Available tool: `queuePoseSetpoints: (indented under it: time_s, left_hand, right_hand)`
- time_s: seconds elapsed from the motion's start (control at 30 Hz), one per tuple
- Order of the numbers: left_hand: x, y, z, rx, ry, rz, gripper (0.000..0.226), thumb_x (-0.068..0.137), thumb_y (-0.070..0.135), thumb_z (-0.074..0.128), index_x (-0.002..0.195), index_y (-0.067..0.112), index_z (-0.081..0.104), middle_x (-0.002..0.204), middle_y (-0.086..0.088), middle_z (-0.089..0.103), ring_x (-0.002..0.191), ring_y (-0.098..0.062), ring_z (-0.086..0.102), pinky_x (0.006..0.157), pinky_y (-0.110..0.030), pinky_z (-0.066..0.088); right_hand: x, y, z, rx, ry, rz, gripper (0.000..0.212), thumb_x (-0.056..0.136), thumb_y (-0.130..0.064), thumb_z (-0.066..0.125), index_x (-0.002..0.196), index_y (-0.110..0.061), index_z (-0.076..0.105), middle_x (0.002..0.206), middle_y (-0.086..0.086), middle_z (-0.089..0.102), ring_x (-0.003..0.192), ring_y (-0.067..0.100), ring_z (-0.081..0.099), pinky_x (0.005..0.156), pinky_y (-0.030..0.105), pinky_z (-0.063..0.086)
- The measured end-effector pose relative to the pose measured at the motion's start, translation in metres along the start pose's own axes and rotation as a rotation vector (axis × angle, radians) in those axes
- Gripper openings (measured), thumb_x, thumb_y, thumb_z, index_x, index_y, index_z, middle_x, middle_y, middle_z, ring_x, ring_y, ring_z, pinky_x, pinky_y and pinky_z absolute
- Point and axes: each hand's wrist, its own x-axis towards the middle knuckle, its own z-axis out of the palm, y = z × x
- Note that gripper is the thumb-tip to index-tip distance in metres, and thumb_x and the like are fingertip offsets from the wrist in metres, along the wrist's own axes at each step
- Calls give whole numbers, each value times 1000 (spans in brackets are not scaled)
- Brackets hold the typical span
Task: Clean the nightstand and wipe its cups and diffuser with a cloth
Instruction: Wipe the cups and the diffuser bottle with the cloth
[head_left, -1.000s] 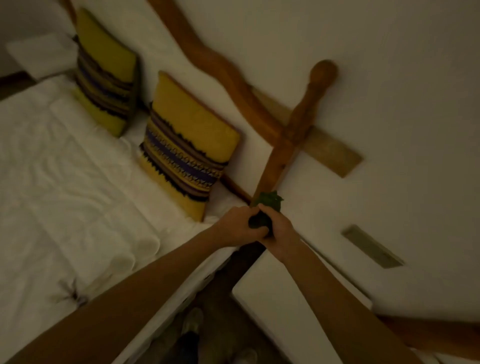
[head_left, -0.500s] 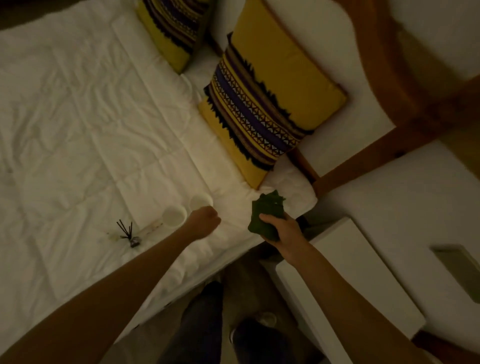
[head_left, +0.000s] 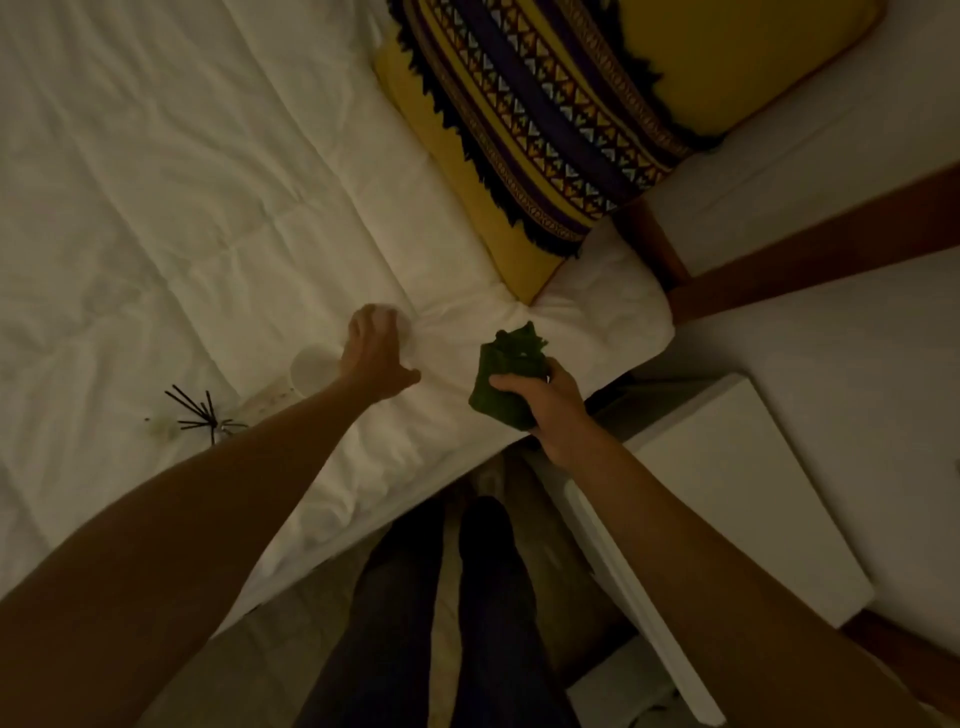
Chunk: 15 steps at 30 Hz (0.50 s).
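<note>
While bunched in the right hand (head_left: 558, 410), green cloth (head_left: 506, 382) held above the near edge of the white duvet (head_left: 182, 197), long axis running up and slightly right, ragged free end pointing toward the pillows, thicker folded end pointing down-left past the knuckles; fingers curled round its lower half, thumb across the front. Left hand (head_left: 376, 356) reaching over the duvet, fingers spread and bent down onto a white cup (head_left: 402, 330) mostly hidden beneath the palm, thumb splayed to the right; whether gripping it or merely touching its rim not clear in the dim light. Just left of that hand, a second white cup (head_left: 314, 371) standing upright on the bedding, open mouth facing up. Further left, on the duvet, reed diffuser (head_left: 210, 421) lying tipped, dark sticks fanning up-left and sideways from a small pale bottle, a faint stain beside it. At lower right, white nightstand (head_left: 727, 499), top bare where visible, long axis running from upper left to lower right beside the bed. Above, yellow patterned cushion (head_left: 545, 119) with a dark woven band leaning at the head of the bed against a wooden headboard post (head_left: 810, 260); below centre, dark trouser legs (head_left: 441, 613) standing between bed and nightstand.
</note>
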Motion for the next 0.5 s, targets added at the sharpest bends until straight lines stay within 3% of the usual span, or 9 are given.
queuePoseSetpoints:
  time_s: [0.17, 0.33, 0.4, 0.5]
  left_hand:
    - [17, 2, 5, 136, 98, -72, 80, 72, 25, 85, 136, 9, 42, 135, -20, 38, 122, -38, 47, 97, -49, 46]
    - [25, 1, 11, 135, 211, -60, 46, 77, 19, 77, 119, 24, 60, 150, -18, 24, 138, -40, 24, 108, -53, 33]
    - [30, 2, 13, 109, 179, -46, 43, 78, 21, 77, 117, 26, 59, 152, -18, 22, 139, -41, 23, 109, -55, 32]
    - [36, 1, 12, 26, 106, -36, 56, 73, 20, 83, 119, 18, 49, 138, -20, 39, 125, -45, 40, 96, -54, 47]
  right_hand:
    - [23, 10, -6, -13, -21, 4, 69, 67, -13, 89, 129, -17, 60, 122, 9, 68, 107, 28, 67, 97, 48, 56]
    - [22, 20, -17, -29, -44, 24, 68, 65, -15, 89, 126, -19, 61, 121, 7, 68, 108, 27, 67, 97, 46, 56]
    - [23, 22, -23, -32, -58, 31, 70, 58, -19, 89, 123, -20, 62, 120, 7, 68, 107, 27, 67, 97, 46, 56]
    - [25, 21, -32, -52, -64, 22, 66, 56, -24, 91, 116, -25, 64, 119, 6, 69, 105, 27, 68, 96, 46, 57]
